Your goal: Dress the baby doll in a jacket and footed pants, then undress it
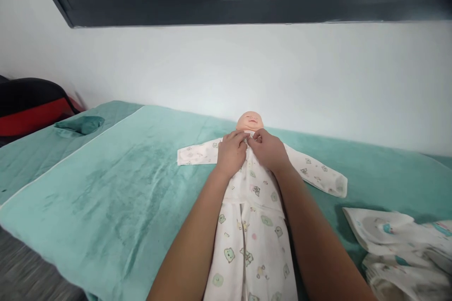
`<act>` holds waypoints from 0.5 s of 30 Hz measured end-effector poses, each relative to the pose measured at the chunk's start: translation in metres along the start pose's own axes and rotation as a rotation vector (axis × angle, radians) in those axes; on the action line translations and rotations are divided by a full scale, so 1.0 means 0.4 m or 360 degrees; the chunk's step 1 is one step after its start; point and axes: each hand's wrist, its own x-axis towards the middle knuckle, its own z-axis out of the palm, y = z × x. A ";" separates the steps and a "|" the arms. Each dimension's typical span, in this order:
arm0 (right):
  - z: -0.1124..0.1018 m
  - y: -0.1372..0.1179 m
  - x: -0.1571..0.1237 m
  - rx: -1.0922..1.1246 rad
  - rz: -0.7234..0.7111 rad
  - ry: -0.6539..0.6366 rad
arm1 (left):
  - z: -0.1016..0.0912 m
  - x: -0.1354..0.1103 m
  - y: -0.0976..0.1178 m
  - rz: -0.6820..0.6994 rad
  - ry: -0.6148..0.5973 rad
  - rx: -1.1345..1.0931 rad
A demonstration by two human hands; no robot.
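A baby doll lies on its back with its head toward the wall. It is dressed in a white baby top printed with small animals, both sleeves spread out sideways. Matching baby trousers extend toward me below the top. Just under the doll's chin, my left hand has its bent fingers closed at the top's neckline. Beside it, my right hand pinches the other side of the neckline. The fingertips nearly meet, and the fastening between them is too small to make out.
A teal bed cover spreads under everything. Several folded white baby clothes or cloths lie at the right. A dark green cloth bundle and a black and red bag-like object are at the left. Behind stands a white wall below a dark-framed window.
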 end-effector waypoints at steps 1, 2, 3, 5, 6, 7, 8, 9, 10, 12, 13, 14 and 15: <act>0.001 0.006 0.003 0.0057 -0.0028 0.0027 | 0.001 0.002 0.000 0.0012 -0.0014 0.0023; 0.002 0.012 0.005 0.0135 -0.0048 0.0056 | 0.001 0.003 0.000 0.0019 -0.0023 0.0042; 0.003 0.018 0.008 0.0227 -0.0057 0.0086 | 0.003 0.005 0.000 0.0025 -0.0028 0.0053; 0.006 0.028 0.013 0.0403 -0.0044 0.0138 | 0.004 0.006 -0.003 0.0036 -0.0027 0.0054; 0.008 0.031 0.015 0.0475 -0.0028 0.0163 | 0.004 0.005 -0.004 0.0045 -0.0023 0.0043; 0.010 0.033 0.016 0.0541 -0.0009 0.0193 | 0.003 0.002 -0.006 0.0054 -0.0020 0.0025; 0.011 0.034 0.015 0.0610 0.0006 0.0236 | 0.001 -0.001 -0.007 0.0061 -0.0017 -0.0002; 0.013 0.033 0.014 0.0688 0.0017 0.0291 | -0.002 -0.007 -0.007 0.0067 -0.0010 -0.0034; 0.013 0.031 0.010 0.0773 0.0027 0.0352 | -0.006 -0.013 -0.005 0.0073 -0.0002 -0.0069; 0.011 0.025 0.000 0.0916 0.0043 0.0458 | -0.017 -0.026 0.001 0.0086 0.0008 -0.0133; 0.009 0.022 -0.006 0.0944 0.0055 0.0485 | -0.022 -0.032 0.006 0.0094 0.0005 -0.0159; 0.006 0.019 -0.012 0.0942 0.0070 0.0489 | -0.027 -0.037 0.010 0.0101 -0.0004 -0.0181; 0.003 0.017 -0.018 0.0917 0.0088 0.0478 | -0.031 -0.040 0.014 0.0104 -0.0017 -0.0198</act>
